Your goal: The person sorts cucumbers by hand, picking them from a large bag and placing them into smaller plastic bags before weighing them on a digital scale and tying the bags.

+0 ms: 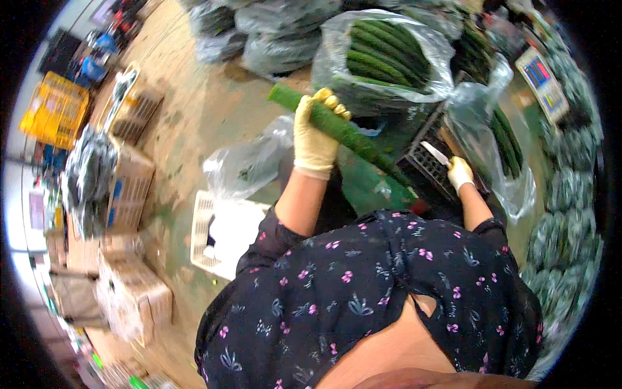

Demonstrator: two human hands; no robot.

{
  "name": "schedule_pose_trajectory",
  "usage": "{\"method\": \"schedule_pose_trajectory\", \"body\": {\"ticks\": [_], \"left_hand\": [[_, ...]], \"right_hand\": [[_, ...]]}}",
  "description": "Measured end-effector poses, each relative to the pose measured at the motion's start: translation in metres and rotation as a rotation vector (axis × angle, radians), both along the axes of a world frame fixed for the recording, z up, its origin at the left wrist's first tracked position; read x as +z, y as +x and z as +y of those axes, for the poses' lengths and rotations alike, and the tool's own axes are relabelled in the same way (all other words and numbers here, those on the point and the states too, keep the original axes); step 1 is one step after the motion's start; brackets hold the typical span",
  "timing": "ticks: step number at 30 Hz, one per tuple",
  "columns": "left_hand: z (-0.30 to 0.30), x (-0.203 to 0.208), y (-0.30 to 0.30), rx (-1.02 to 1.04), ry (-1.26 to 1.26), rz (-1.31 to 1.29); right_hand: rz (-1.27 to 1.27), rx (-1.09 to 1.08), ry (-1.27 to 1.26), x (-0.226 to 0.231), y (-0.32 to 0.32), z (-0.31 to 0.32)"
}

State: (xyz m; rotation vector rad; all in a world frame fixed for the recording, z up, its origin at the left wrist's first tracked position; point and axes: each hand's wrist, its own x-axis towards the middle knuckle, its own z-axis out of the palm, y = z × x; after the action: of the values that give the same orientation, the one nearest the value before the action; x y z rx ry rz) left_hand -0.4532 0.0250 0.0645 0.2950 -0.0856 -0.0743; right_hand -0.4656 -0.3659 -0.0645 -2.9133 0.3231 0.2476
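Observation:
My left hand (317,133), in a pale yellow glove, is closed round the upper part of a long green gourd (359,148). The gourd slants from upper left down to the right, its lower end near my body. To the right, my gloved right hand (460,173) grips a knife (435,153), whose pale blade points up and left over a black plastic crate (424,172). The blade is apart from the gourd. Beyond my hands, a clear plastic bag (434,52) stands open with several similar gourds (387,52) lying in it.
Another clear bag (521,188) with gourds lies at the right, near a scale (543,84). Filled bags (282,39) are piled at the back, and more line the right side. A white basket (206,249) is at my left; cartons (136,292) and a yellow crate (57,111) stand farther left.

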Motion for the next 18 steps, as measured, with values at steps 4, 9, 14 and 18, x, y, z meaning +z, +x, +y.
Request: {"method": "schedule_pose_trajectory", "body": {"ticks": [4,9,14,18], "left_hand": [[0.008,0.011,-0.016,0.073,-0.016,0.104],[0.019,0.013,-0.029,0.201,-0.044,0.134],[0.047,0.033,-0.043,0.295,0.117,0.2],[0.11,0.037,-0.111,0.525,1.445,0.247]], "right_hand": [[0.06,0.168,0.152,0.024,0.013,0.031],[0.399,0.476,1.378,0.168,0.006,0.174],[0.629,0.615,1.207,0.215,-0.011,0.237],[0.694,0.621,1.113,0.25,0.013,0.252]]}}
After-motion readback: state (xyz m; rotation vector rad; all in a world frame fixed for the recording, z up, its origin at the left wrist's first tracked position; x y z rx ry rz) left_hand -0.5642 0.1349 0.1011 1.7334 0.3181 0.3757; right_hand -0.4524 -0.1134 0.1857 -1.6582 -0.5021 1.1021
